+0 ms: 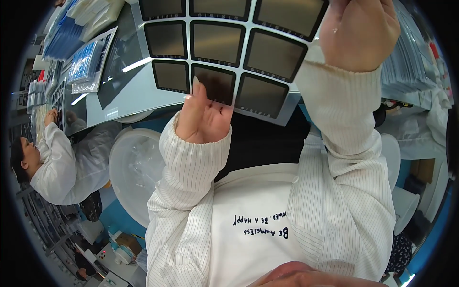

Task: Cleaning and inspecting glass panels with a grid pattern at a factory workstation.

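Observation:
Several dark rectangular panels (pixel 217 43) with black borders and small marks along one edge lie in rows on a pale surface in front of me. My left hand (pixel 205 117) is closed at the near edge of the middle front panel (pixel 214 83). Its thumb rests on that panel's face, and its other fingers curl at the lower edge, partly hidden. My right hand (pixel 358 36) is raised at the right of the rows, beside the far right panel (pixel 289 16). Its fingers are curled, and their tips run out of the top of the picture, so what they hold is hidden.
The glass-topped table (pixel 129 88) carries blue-and-white packets (pixel 86 64) at left and stacked clear sheets (pixel 406 62) at right. A white round tub (pixel 136 172) stands below its left edge. Another person (pixel 57 162) in white sits at the left.

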Demonstrator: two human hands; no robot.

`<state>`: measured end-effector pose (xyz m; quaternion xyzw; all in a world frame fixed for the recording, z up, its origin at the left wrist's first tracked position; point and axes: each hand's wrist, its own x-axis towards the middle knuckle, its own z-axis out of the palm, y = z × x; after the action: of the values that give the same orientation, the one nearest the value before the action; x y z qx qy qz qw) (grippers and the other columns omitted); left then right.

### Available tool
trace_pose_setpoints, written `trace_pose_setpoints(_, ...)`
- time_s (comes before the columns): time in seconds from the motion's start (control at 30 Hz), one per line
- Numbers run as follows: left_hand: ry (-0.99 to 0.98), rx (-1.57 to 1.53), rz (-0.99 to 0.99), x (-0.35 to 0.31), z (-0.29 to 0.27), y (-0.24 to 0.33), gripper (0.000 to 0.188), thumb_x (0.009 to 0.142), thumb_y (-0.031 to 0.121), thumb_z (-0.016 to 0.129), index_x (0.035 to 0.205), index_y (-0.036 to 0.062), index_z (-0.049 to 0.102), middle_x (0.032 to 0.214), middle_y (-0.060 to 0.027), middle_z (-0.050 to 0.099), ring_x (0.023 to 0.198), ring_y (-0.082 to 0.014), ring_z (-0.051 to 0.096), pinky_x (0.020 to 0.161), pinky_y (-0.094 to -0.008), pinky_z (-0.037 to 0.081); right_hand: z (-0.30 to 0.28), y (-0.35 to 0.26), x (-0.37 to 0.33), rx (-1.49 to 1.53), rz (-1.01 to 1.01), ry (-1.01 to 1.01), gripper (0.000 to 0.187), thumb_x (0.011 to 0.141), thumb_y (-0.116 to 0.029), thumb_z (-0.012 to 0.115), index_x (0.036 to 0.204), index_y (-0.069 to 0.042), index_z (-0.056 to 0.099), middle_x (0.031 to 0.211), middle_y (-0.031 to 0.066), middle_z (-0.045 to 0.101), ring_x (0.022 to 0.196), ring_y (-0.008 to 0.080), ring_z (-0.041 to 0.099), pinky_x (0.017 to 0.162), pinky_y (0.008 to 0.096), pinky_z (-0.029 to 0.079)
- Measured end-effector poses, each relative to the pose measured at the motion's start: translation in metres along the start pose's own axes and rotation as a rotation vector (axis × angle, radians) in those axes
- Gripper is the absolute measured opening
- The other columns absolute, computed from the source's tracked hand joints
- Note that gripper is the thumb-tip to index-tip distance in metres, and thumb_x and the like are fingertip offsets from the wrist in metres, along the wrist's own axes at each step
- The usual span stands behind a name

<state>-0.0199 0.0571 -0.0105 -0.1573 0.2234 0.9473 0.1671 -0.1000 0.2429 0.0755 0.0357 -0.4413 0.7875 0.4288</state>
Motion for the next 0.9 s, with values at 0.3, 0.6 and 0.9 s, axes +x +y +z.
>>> trace_pose_setpoints(0.3,-0.163,0.001,0.0,0.008,0.002,-0.001,0.02,0.079,0.03,0.075,0.091,0.0148,0.069,0.071,-0.0007,0.063,0.069,-0.0148,0.059,0.078,-0.0345,0.052,-0.002,-0.015,-0.034,-0.075,-0.124,-0.051,0.018,0.09,-0.013,0.063,0.102,0.0,0.068,0.079,-0.0004,0.067,0.048,-0.0022,0.039,0.042,0.0128,0.023)
trace_pose_setpoints(0.6,-0.457,0.446,0.007,0.007,-0.022,-0.005,0.025,0.069,0.008,0.07,0.092,0.0069,0.061,0.088,-0.005,0.059,0.09,-0.0207,0.059,0.085,-0.0344,0.044,-0.005,-0.022,-0.008,-0.209,-0.148,-0.137,0.026,0.096,-0.015,0.052,0.107,0.004,0.065,0.06,-0.0041,0.054,0.046,0.0009,0.031,0.045,0.0153,0.022)
trace_pose_setpoints(0.9,-0.431,0.27,0.04,0.002,-0.048,0.001,0.019,0.084,-0.004,0.043,0.099,0.0048,0.05,0.096,-0.012,0.057,0.098,-0.0318,0.06,0.086,-0.0485,0.051,0.008,-0.025,0.007,-0.189,-0.082,0.07,0.019,0.095,-0.015,0.054,0.096,0.0,0.066,0.053,-0.006,0.048,0.039,0.0029,0.027,0.044,0.0151,0.023)
